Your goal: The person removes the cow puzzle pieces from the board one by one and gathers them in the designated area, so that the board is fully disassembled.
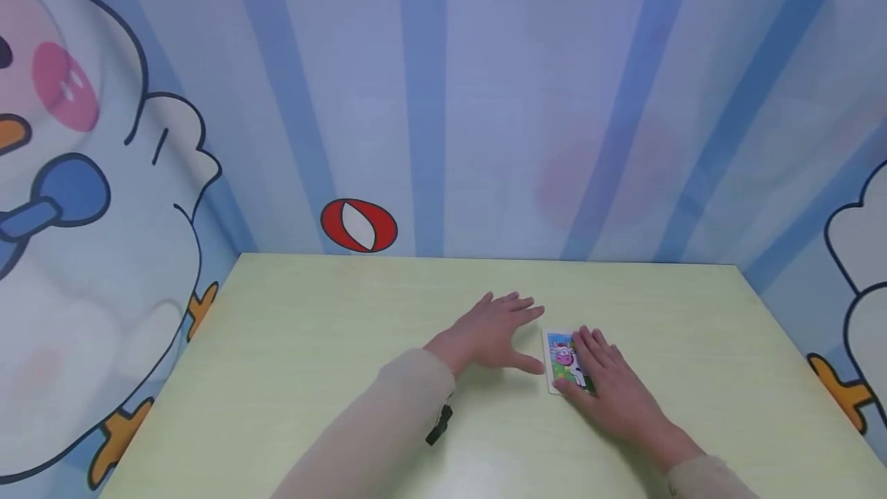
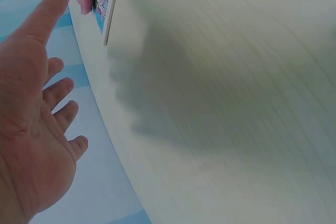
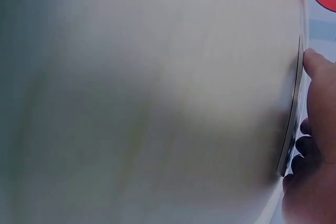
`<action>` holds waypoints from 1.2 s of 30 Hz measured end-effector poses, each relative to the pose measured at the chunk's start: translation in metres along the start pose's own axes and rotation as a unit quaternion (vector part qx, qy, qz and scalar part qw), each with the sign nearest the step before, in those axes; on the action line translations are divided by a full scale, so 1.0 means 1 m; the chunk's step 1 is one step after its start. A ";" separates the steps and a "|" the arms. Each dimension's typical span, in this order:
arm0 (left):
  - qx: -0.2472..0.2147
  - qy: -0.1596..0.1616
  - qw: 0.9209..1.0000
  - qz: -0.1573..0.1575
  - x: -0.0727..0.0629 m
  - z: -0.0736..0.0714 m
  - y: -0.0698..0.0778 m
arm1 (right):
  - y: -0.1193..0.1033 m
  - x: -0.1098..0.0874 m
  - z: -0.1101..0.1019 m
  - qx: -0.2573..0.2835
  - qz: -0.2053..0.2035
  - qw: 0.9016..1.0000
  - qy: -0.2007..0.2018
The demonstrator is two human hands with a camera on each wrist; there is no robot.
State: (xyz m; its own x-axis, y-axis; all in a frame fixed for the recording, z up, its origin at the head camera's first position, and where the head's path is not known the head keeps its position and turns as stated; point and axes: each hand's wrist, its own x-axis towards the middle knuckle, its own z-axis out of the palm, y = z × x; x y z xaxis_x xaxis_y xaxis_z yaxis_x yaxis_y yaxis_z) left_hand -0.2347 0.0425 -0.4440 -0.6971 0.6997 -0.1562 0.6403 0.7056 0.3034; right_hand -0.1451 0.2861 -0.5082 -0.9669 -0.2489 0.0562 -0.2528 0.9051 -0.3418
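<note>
Right of centre on the pale tabletop [image 1: 312,376]: cartoon picture panel [image 1: 558,353] lying flat, face up. Right hand [image 1: 617,391] lies across its right side, fingers straight, not clamped, probably to steady it. Left hand [image 1: 488,333] hovers just beside the left edge, fingers spread apart, gripping nothing; likely leaves that side free.

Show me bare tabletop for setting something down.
Bare: the table left of the left sleeve, right of the right hand, and along its back edge. Crowded: around the picture board, partly under that hand, left hand nearby.
</note>
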 end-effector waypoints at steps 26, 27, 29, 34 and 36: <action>-0.045 0.000 0.999 -0.001 0.039 0.009 0.021 | -0.002 -0.014 -0.005 -0.004 -0.038 0.999 0.017; -0.050 0.003 0.999 -0.002 0.039 0.010 0.021 | -0.002 -0.014 -0.006 -0.005 -0.039 0.999 0.015; -0.060 0.009 0.998 -0.002 0.040 0.012 0.021 | -0.002 -0.015 -0.006 -0.008 -0.040 0.999 0.013; -0.091 0.025 0.995 -0.007 0.042 0.017 0.020 | -0.002 -0.015 -0.006 -0.005 -0.034 0.999 0.002; -0.099 0.032 0.994 -0.013 0.044 0.020 0.019 | -0.002 -0.015 -0.006 -0.002 -0.033 0.999 -0.002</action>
State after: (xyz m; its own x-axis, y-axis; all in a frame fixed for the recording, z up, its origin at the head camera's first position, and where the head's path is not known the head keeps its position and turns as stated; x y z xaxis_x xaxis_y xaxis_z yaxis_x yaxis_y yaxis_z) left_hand -0.2465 0.0890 -0.4635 -0.7353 0.6689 -0.1087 0.5502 0.6829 0.4805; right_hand -0.1299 0.2901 -0.5032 -0.9478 -0.3100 0.0741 -0.3165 0.8880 -0.3336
